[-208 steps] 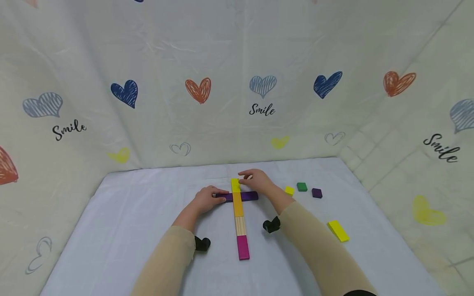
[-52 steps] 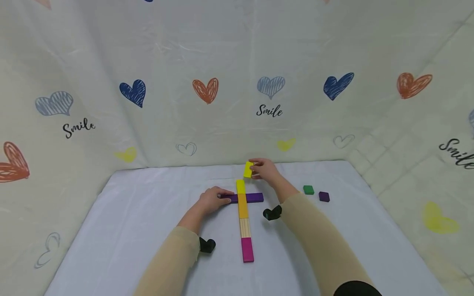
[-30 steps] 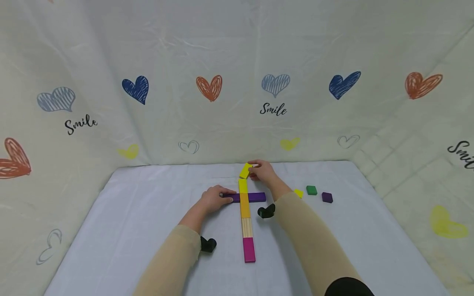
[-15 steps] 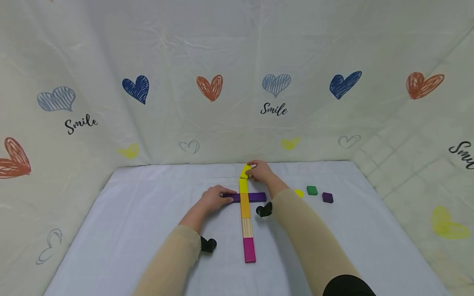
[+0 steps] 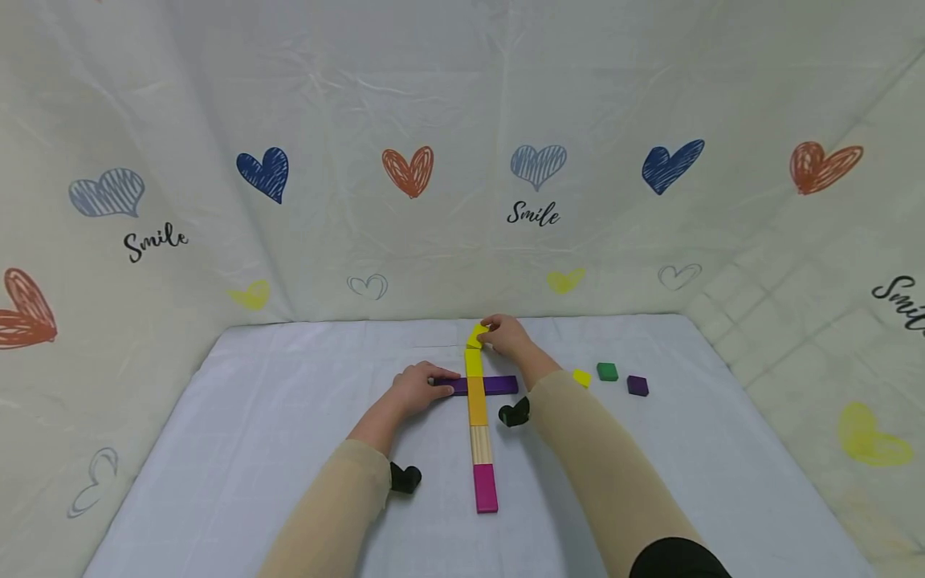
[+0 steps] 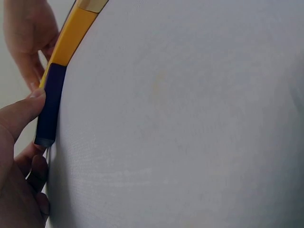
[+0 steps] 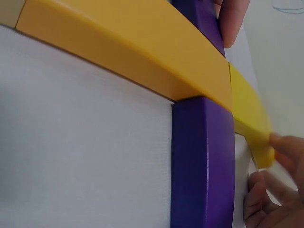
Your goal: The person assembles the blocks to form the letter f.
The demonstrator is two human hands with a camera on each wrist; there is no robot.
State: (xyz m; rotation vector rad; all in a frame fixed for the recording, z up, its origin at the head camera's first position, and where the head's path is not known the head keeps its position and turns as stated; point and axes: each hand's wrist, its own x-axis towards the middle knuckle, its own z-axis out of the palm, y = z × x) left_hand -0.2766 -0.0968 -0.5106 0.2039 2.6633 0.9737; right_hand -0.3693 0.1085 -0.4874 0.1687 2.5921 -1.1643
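A line of flat blocks runs up the table: a pink block [image 5: 486, 488], a plain wood block [image 5: 480, 445], an orange block [image 5: 478, 401] and a yellow block [image 5: 473, 363]. Purple blocks flank the orange one's far end, a right purple block [image 5: 502, 385] and a left purple block [image 6: 51, 104]. My left hand [image 5: 415, 389] holds the left purple block's outer end, thumb on its edge. At the line's far end my right hand [image 5: 507, 335] pinches a second yellow block [image 5: 476, 335]. That block slants to the right, its near end right at the first yellow one.
Right of the line lie a small yellow block [image 5: 581, 378], partly behind the right sleeve, a green block [image 5: 607, 372] and a dark purple block [image 5: 637, 386]. A heart-printed sheet [image 5: 462, 241] hangs behind the table's far edge.
The second yellow block, earlier lying at the right, has been picked up, carried to the line's far end and lowered there by my right hand. My left hand stays at the left purple block.
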